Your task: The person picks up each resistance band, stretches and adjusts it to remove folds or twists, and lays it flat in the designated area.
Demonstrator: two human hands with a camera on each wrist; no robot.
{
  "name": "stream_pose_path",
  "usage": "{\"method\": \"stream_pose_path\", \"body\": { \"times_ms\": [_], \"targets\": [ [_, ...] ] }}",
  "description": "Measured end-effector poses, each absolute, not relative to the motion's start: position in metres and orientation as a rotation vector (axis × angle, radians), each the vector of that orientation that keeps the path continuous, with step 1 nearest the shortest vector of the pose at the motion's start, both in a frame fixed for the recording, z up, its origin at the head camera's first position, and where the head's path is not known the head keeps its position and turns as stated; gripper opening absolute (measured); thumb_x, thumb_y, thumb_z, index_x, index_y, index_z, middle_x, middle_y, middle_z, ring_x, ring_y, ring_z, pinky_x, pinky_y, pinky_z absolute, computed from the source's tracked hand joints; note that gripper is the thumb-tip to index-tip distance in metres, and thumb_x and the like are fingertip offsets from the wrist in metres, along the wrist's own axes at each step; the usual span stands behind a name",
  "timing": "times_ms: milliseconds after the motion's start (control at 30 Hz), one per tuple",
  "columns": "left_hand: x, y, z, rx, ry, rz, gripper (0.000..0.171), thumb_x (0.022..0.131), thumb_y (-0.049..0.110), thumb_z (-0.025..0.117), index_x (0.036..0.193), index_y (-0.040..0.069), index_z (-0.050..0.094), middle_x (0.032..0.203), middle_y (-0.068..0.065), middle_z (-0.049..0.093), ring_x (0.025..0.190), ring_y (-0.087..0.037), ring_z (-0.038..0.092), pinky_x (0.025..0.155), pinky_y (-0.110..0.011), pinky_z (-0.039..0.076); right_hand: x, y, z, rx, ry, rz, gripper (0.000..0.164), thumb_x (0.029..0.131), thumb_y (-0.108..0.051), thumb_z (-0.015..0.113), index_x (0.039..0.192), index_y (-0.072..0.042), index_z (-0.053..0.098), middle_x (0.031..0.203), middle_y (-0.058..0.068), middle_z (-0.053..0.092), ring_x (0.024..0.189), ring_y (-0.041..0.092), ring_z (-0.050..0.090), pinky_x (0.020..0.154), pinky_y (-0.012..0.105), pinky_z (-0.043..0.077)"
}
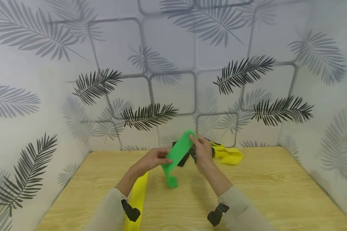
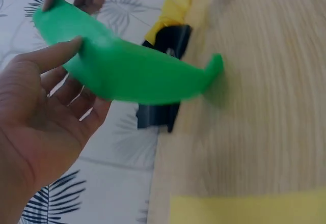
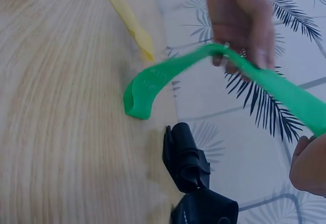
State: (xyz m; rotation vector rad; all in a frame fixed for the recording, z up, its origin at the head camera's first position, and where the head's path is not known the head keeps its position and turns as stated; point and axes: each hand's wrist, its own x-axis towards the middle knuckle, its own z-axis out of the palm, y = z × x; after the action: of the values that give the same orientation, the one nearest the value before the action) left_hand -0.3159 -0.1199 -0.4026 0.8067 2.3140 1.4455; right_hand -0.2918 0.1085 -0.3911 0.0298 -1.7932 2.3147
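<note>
A green flat band, like a resistance band (image 1: pixel 180 151), is stretched on a slant between both hands above the table. My left hand (image 1: pixel 150 161) pinches it lower down, thumb on its face. My right hand (image 1: pixel 203 153) pinches its upper end between thumb and fingers. In the left wrist view the band (image 2: pixel 137 76) curves away past the left thumb toward the table. Its loose tail is curled at the end in the right wrist view, where faint lettering shows on the band (image 3: pixel 153 81); that tail seems to touch the table.
On the wooden table (image 1: pixel 263 192), a yellow band (image 1: pixel 138 197) lies lengthwise beside the left forearm. Behind the hands are black folded pieces (image 3: pixel 183 158), partly hidden, and a crumpled yellow band (image 1: pixel 229 155). A leaf-patterned wall (image 1: pixel 173 96) stands at the table's back edge.
</note>
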Motion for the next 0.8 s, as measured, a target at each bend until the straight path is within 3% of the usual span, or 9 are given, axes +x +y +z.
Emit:
{"method": "stream_pose_path", "body": {
  "times_ms": [67, 133, 233, 300, 400, 500, 600, 700, 800],
  "targets": [
    [-0.315, -0.128, -0.409, 0.855, 2.384, 1.352, 0.018, 0.101, 0.022, 0.07, 0.117, 0.012, 0.073, 0.112, -0.001, 0.07, 0.109, -0.02, 0.064, 0.097, -0.042, 0.052, -0.292, 0.109, -0.388, 0.032, -1.804, 2.301, 0.037, 0.107, -0.025, 0.062, 0.136, -0.004, 0.067, 0.144, 0.009, 0.061, 0.106, 0.021, 0.065, 0.122, 0.049, 0.029],
    [-0.314, -0.133, -0.413, 0.874, 2.478, 1.275, 0.01, 0.101, 0.02, 0.071, 0.104, 0.011, 0.074, 0.093, 0.002, 0.066, 0.089, -0.016, 0.061, 0.083, -0.035, 0.051, -0.29, 0.109, -0.386, 0.02, -1.846, 2.267, 0.037, 0.105, -0.026, 0.064, 0.136, -0.006, 0.068, 0.129, 0.007, 0.068, 0.093, 0.019, 0.063, 0.114, 0.045, 0.037],
    [-0.313, -0.136, -0.415, 0.795, 2.596, 1.263, 0.008, 0.101, 0.015, 0.069, 0.1, 0.008, 0.073, 0.069, 0.001, 0.054, 0.062, -0.014, 0.05, 0.062, -0.03, 0.046, -0.286, 0.105, -0.383, 0.01, -1.968, 2.186, 0.039, 0.104, -0.03, 0.066, 0.137, -0.008, 0.069, 0.112, 0.003, 0.068, 0.086, 0.016, 0.061, 0.082, 0.032, 0.051],
    [-0.313, -0.137, -0.413, 0.662, 2.593, 1.359, 0.01, 0.101, 0.013, 0.066, 0.104, 0.006, 0.072, 0.058, -0.002, 0.052, 0.048, -0.014, 0.048, 0.052, -0.031, 0.048, -0.282, 0.103, -0.383, 0.055, -2.031, 2.139, 0.039, 0.104, -0.031, 0.067, 0.135, -0.008, 0.07, 0.098, 0.0, 0.067, 0.08, 0.015, 0.061, 0.063, 0.025, 0.045],
    [-0.315, -0.136, -0.412, 0.49, 2.471, 1.621, 0.016, 0.104, 0.012, 0.06, 0.113, 0.002, 0.068, 0.069, -0.01, 0.069, 0.055, -0.03, 0.068, 0.061, -0.044, 0.062, -0.277, 0.108, -0.384, 0.233, -2.061, 2.148, 0.037, 0.104, -0.028, 0.067, 0.133, -0.006, 0.07, 0.072, -0.003, 0.058, 0.068, 0.013, 0.059, 0.058, 0.022, 0.047],
    [-0.316, -0.137, -0.409, 0.4, 2.373, 1.867, 0.021, 0.108, 0.011, 0.053, 0.122, 0.0, 0.063, 0.101, -0.017, 0.075, 0.087, -0.038, 0.077, 0.081, -0.05, 0.062, -0.273, 0.115, -0.387, 0.556, -2.106, 2.163, 0.031, 0.105, -0.022, 0.064, 0.123, 0.002, 0.07, 0.065, 0.0, 0.054, 0.061, 0.015, 0.056, 0.075, 0.031, 0.056],
    [-0.319, -0.14, -0.406, 0.342, 2.285, 2.083, 0.027, 0.109, 0.006, 0.046, 0.129, -0.002, 0.061, 0.123, -0.019, 0.067, 0.103, -0.032, 0.074, 0.094, -0.045, 0.059, -0.271, 0.123, -0.394, 0.892, -2.171, 2.163, 0.026, 0.108, -0.018, 0.059, 0.119, 0.003, 0.07, 0.078, 0.012, 0.067, 0.064, 0.019, 0.062, 0.078, 0.042, 0.059],
    [-0.322, -0.142, -0.402, 0.285, 2.131, 2.296, 0.036, 0.105, 0.001, 0.041, 0.136, -0.005, 0.059, 0.131, -0.018, 0.06, 0.104, -0.021, 0.072, 0.099, -0.038, 0.056, -0.27, 0.128, -0.401, 1.111, -2.225, 2.136, 0.028, 0.109, -0.016, 0.054, 0.125, 0.0, 0.071, 0.105, 0.023, 0.073, 0.083, 0.029, 0.073, 0.084, 0.048, 0.06],
    [-0.326, -0.14, -0.398, 0.271, 1.985, 2.449, 0.041, 0.102, 0.001, 0.041, 0.14, -0.008, 0.055, 0.135, -0.016, 0.056, 0.102, -0.014, 0.07, 0.097, -0.031, 0.056, -0.271, 0.131, -0.408, 1.212, -2.263, 2.14, 0.035, 0.111, -0.02, 0.047, 0.13, -0.001, 0.07, 0.115, 0.025, 0.073, 0.097, 0.041, 0.073, 0.088, 0.051, 0.059]
  ]
}}
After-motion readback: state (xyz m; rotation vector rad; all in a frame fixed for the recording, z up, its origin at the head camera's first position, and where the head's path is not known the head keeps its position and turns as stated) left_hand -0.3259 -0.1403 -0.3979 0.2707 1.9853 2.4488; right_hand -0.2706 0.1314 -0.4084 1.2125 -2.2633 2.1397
